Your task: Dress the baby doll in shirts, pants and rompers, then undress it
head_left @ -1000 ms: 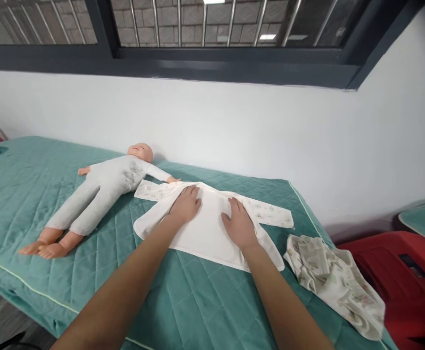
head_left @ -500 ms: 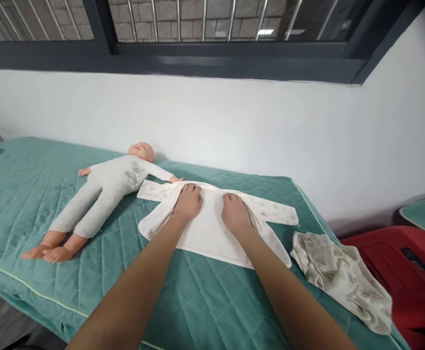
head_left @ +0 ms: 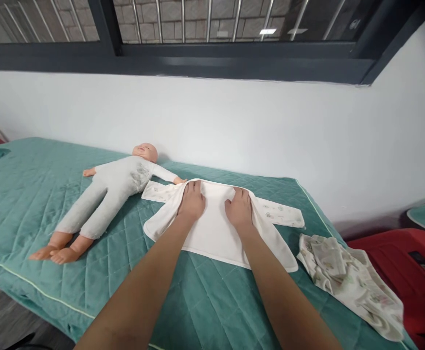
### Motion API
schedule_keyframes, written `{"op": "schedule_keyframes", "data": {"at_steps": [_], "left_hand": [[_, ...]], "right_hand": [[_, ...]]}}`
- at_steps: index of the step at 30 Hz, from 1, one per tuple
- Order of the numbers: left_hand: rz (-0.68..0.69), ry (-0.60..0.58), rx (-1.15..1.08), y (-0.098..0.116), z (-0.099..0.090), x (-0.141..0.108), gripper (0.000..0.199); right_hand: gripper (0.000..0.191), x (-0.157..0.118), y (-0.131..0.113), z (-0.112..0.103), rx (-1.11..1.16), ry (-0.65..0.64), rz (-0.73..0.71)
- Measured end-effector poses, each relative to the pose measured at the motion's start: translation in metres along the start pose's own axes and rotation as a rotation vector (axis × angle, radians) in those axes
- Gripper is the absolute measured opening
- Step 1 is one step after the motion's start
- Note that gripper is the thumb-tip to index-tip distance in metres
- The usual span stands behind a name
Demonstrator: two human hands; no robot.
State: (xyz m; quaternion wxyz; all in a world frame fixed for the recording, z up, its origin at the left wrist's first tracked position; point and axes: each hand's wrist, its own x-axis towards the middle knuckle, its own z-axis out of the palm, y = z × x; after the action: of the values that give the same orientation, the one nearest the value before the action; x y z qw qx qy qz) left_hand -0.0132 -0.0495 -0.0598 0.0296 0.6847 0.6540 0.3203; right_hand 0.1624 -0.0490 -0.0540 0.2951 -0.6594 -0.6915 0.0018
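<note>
A white baby jacket (head_left: 216, 218) with printed sleeves lies spread on the green quilted cover, its front flaps folded out to the sides. My left hand (head_left: 192, 201) rests flat on its inner left side, fingertips at the upper edge. On the right side of the jacket, my right hand (head_left: 239, 209) lies with fingers stretched upward and the thumb apart. Neither hand visibly grips the cloth. A baby doll (head_left: 115, 180) in a pale grey bodysuit lies on its back to the left, its near hand close to the jacket's left sleeve.
Crumpled printed baby clothing (head_left: 351, 282) lies at the right edge of the green quilted cover (head_left: 198, 301). Beyond that edge stands a red plastic object (head_left: 398, 262). A white wall (head_left: 212, 121) and a dark-framed window (head_left: 234, 61) border the back.
My right hand has shifted slightly and its fingers have straightened toward the jacket's upper edge. My left fingers also stretch further up. The view has shifted a little; doll and other clothing stay put.
</note>
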Motion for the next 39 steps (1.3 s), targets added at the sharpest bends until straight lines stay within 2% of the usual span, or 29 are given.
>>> {"op": "schedule_keyframes", "data": {"at_steps": [8, 14, 19, 25, 32, 39], "left_hand": [[-0.030, 0.026, -0.003, 0.002, 0.000, 0.000, 0.056], [-0.067, 0.023, 0.009, 0.003, -0.004, 0.000, 0.048], [-0.062, 0.024, 0.020, 0.002, -0.005, 0.000, 0.049], [-0.050, 0.034, 0.044, 0.002, -0.004, 0.000, 0.048], [-0.028, 0.072, 0.045, 0.003, -0.003, -0.001, 0.040], [-0.031, 0.105, 0.070, 0.002, 0.000, -0.001, 0.047]], "right_hand": [[0.054, -0.002, 0.000, -0.001, -0.042, -0.014, -0.015], [0.061, 0.001, 0.009, 0.001, 0.006, -0.023, 0.026], [0.057, 0.002, 0.010, 0.000, 0.024, -0.001, 0.027], [0.055, 0.000, 0.003, -0.005, -0.004, -0.071, 0.004], [0.057, -0.003, 0.001, -0.006, 0.021, -0.072, -0.028], [0.053, -0.001, 0.005, -0.007, 0.098, 0.039, -0.017]]}}
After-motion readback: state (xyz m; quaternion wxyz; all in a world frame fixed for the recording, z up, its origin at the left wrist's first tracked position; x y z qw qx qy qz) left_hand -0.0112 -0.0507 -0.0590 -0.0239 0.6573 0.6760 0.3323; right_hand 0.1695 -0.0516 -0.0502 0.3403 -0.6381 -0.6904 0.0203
